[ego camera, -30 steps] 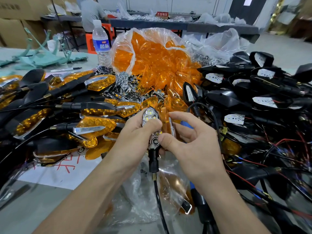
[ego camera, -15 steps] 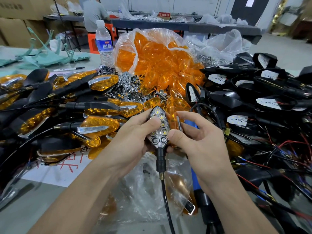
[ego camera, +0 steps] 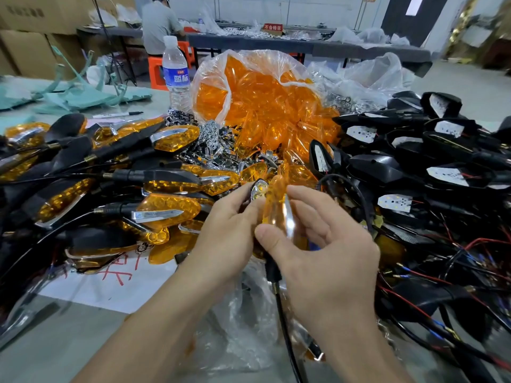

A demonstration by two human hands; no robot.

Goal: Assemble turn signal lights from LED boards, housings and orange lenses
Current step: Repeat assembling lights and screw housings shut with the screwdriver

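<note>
Two hands meet at the lower centre of the frame. The left hand curls its fingers and thumb round a black housing, whose lit-looking tip shows just above the thumb. The right hand pinches an orange lens between thumb and forefinger, its other fingers loosely bent. The lens stands on edge, touching the housing's right side. A black cable hangs from the housing's stem toward the bottom edge, over a crumpled clear bag. At upper centre a clear plastic sack of orange lenses spills open, with a heap of chrome reflectors just left of it. Finished lights with orange covers fill the left of the frame, partly over a white sheet with red writing. Black housings with white boards and red and black wires crowd the right. A water bottle and a marker pen sit at upper left, and a seated person is at a far table.
</note>
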